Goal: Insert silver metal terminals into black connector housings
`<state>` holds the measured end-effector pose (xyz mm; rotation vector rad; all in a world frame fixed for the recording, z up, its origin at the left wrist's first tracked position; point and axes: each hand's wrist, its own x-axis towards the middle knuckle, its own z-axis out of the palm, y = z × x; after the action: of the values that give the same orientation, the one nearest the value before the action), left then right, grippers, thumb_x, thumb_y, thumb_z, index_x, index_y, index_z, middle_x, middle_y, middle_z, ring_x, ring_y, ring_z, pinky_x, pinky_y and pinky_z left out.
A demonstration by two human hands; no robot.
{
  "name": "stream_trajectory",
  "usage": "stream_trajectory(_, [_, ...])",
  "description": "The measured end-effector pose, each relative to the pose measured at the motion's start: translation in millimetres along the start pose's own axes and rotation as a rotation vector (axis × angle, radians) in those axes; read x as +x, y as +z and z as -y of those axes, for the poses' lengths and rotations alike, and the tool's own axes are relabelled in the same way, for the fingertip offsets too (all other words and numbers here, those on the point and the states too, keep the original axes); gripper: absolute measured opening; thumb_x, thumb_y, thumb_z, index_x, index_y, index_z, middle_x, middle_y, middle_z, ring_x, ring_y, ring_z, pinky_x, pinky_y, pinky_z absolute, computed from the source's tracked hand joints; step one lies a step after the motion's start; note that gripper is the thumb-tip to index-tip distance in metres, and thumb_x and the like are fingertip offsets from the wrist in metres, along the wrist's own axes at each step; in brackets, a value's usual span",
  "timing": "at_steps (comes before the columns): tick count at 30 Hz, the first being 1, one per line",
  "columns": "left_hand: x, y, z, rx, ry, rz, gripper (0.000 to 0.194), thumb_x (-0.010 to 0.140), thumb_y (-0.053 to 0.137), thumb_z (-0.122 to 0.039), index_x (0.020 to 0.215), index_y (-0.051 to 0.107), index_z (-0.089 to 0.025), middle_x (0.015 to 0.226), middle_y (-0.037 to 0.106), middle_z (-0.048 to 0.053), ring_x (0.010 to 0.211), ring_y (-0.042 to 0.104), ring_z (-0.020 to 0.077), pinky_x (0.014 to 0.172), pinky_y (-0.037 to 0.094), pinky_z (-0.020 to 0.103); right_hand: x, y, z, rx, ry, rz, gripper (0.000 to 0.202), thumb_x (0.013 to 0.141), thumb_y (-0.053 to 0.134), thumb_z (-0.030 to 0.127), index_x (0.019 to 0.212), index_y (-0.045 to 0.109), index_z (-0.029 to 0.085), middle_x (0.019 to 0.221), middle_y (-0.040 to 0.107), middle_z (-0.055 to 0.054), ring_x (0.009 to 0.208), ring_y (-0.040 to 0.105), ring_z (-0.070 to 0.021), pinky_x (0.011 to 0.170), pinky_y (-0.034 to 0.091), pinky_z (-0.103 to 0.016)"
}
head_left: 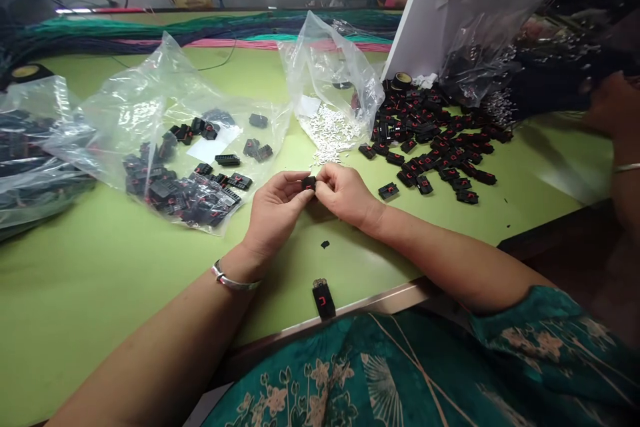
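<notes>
Bare table (90, 293) lies open left of the left hand (275, 210), and again right of the right hand (345, 195) out to the edge. Just behind the left hand a clear bag (150, 113) of black parts blocks the way; behind the right hand sit white pins (330, 137) and a black pile (435, 140). Near the front edge lie a black clip (324, 299) and a small chip (325, 244). Another person's arm (625, 147) crowds the far right.

One small black plastic connector housing (309, 183), held level just above the green table (100, 280), is pinched at its ends between the fingertips of the left hand (277, 210) and right hand (344, 194), largely hidden.
</notes>
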<state>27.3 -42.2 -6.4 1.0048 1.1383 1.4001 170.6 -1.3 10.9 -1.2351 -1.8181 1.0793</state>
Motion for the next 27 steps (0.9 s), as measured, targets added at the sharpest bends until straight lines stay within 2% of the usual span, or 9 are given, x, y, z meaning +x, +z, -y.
stream_trajectory(4, [0.5, -3.3, 0.0, -0.197, -0.114, 0.018, 0.037, 0.066, 0.085, -0.023, 0.099, 0.068, -0.018, 0.084, 0.076, 0.003, 0.075, 0.071, 0.0144, 0.077, 0.059, 0.03, -1.3, -1.4, 6.1, 0.298, 0.178, 0.158, 0.006, 0.083, 0.052, 0.019, 0.078, 0.053, 0.018, 0.054, 0.053, 0.007, 0.036, 0.043, -0.0058, 0.034, 0.036, -0.017])
stream_trajectory(7, [1.3, -5.7, -0.2, -0.231, -0.131, 0.037, 0.037, 0.065, 0.085, -0.022, 0.098, 0.068, -0.017, 0.084, 0.075, 0.003, 0.073, 0.07, 0.0132, 0.075, 0.058, 0.028, -2.3, -3.9, 8.5, 0.418, 0.219, 0.2, 0.007, 0.085, 0.053, 0.019, 0.078, 0.053, 0.017, 0.053, 0.057, 0.007, 0.033, 0.046, -0.006, 0.033, 0.042, -0.018])
stream_trajectory(15, [1.1, -7.1, 3.7, -0.087, -0.028, 0.071, 0.034, 0.07, 0.081, -0.022, 0.101, 0.068, -0.018, 0.088, 0.075, 0.004, 0.069, 0.068, 0.0125, 0.068, 0.057, 0.026, -2.7, -6.1, 7.8, 0.345, 0.207, 0.19, 0.011, 0.081, 0.053, 0.012, 0.073, 0.05, 0.018, 0.05, 0.055, 0.008, 0.032, 0.046, -0.0061, 0.03, 0.04, -0.016])
stream_trajectory(20, [0.9, -4.8, 3.3, 0.02, -0.007, 0.055, 0.031, 0.07, 0.08, -0.022, 0.098, 0.068, -0.017, 0.08, 0.074, 0.003, 0.069, 0.069, 0.0131, 0.073, 0.056, 0.027, 0.7, -1.4, 5.8, 0.182, 0.218, 0.154, 0.015, 0.078, 0.055, 0.009, 0.07, 0.047, 0.02, 0.045, 0.047, 0.01, 0.029, 0.04, -0.0059, 0.026, 0.03, -0.016])
stream_trajectory(24, [1.5, -3.3, 1.1, 0.009, -0.047, 0.019, 0.033, 0.067, 0.083, -0.024, 0.096, 0.068, -0.016, 0.078, 0.074, 0.003, 0.07, 0.069, 0.0133, 0.073, 0.057, 0.027, 3.6, 1.1, 6.7, 0.104, 0.192, 0.114, 0.021, 0.076, 0.056, 0.007, 0.065, 0.044, 0.02, 0.043, 0.041, 0.011, 0.028, 0.034, -0.0036, 0.027, 0.024, -0.015])
stream_trajectory(27, [2.0, -3.6, -2.5, -0.115, -0.119, 0.042, 0.038, 0.064, 0.085, -0.025, 0.097, 0.067, -0.017, 0.079, 0.073, 0.002, 0.069, 0.069, 0.013, 0.073, 0.058, 0.028, 1.5, -2.4, 7.8, 0.246, 0.209, 0.187, 0.015, 0.081, 0.052, 0.012, 0.069, 0.047, 0.019, 0.042, 0.044, 0.011, 0.028, 0.038, -0.0055, 0.026, 0.027, -0.016])
